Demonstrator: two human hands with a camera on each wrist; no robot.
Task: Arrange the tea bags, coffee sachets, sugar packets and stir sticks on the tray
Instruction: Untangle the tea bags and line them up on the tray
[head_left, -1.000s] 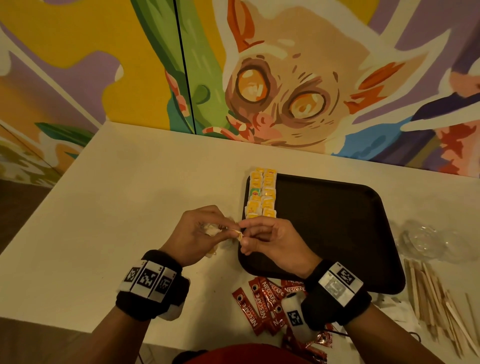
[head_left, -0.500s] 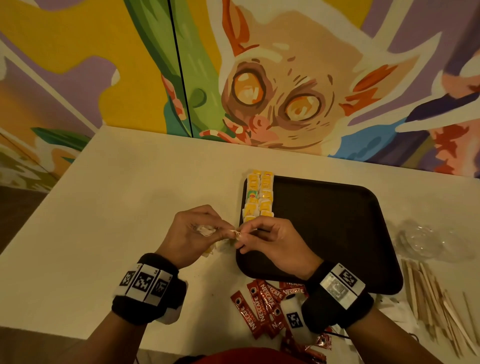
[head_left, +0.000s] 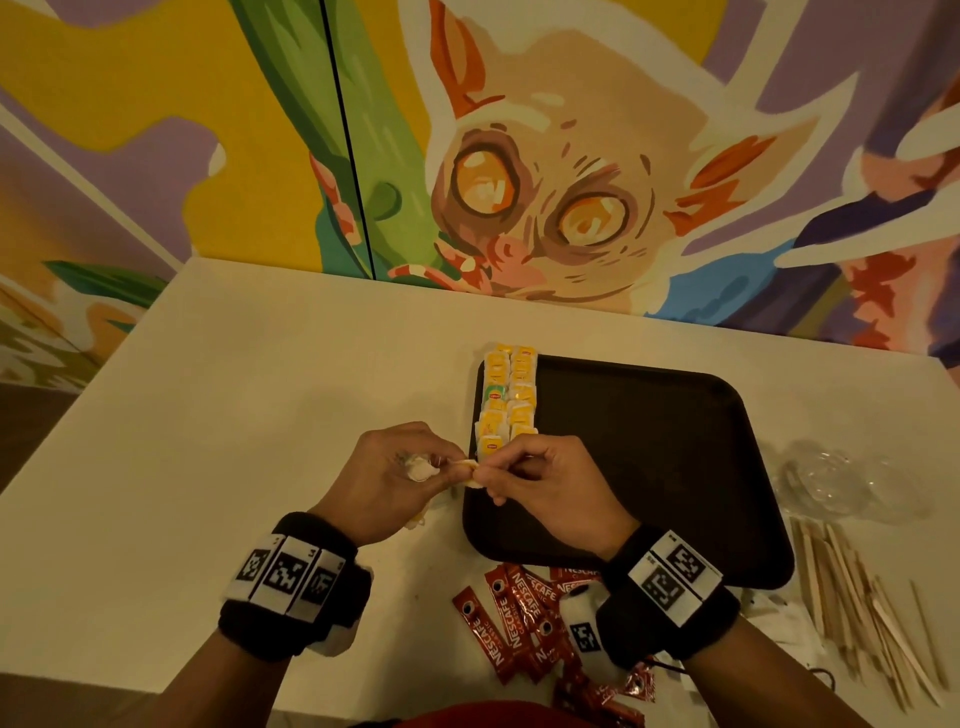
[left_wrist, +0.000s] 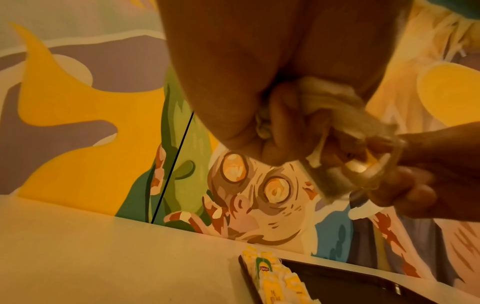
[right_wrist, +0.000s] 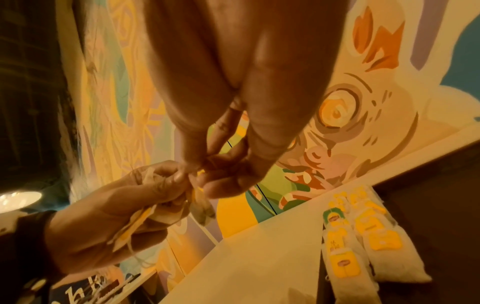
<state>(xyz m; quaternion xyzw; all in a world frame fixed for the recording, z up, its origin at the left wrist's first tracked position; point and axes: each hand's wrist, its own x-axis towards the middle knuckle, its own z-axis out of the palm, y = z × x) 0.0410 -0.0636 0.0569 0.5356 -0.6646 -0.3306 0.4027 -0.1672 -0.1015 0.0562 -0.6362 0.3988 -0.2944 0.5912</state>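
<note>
Tea bags come first: just off the tray's (head_left: 769, 566) near-left corner, the left hand (head_left: 387, 480) clutches a bunch of tea bags (head_left: 422, 469) while the right hand's (head_left: 545, 488) fingers (head_left: 485, 472) pinch one tag (apparently snagged). Next, it likely needs freeing and laying below the tea-bag rows (head_left: 506, 402).

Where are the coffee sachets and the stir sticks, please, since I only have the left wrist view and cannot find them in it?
Observer: The coffee sachets lie in a loose heap on the table, just off the near edge of the tray.
Operator: Thank you. And the stir sticks?
Observer: The stir sticks lie loose on the table to the right of the tray, none on it.
Operator: What is on the tray so far?
Observer: In the head view, only tea bags, in two rows along its left edge.
</note>
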